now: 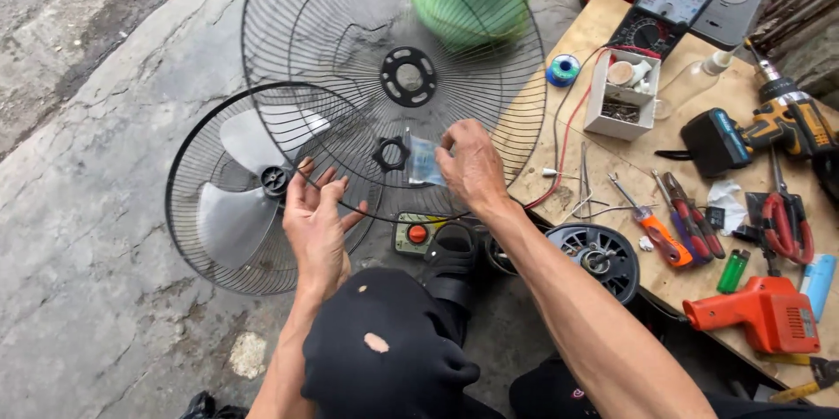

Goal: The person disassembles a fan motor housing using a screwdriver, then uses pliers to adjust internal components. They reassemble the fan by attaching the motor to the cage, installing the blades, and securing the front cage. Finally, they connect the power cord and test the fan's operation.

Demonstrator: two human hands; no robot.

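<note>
Pinching a small clear plastic bag [426, 162] against the rear fan guard [306, 26], the right hand [472, 166] hovers beside the open, spread left hand [316, 225], with a black plastic nut [390, 154] between them and a workboard [559, 166] of tools right of that guard.

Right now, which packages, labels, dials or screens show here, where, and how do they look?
Small clear plastic packet: in the right hand, bluish contents.
Open white cardboard box: on the wooden board, small parts inside.
Analog meter: board's far edge, black case, pale dial face.
</note>
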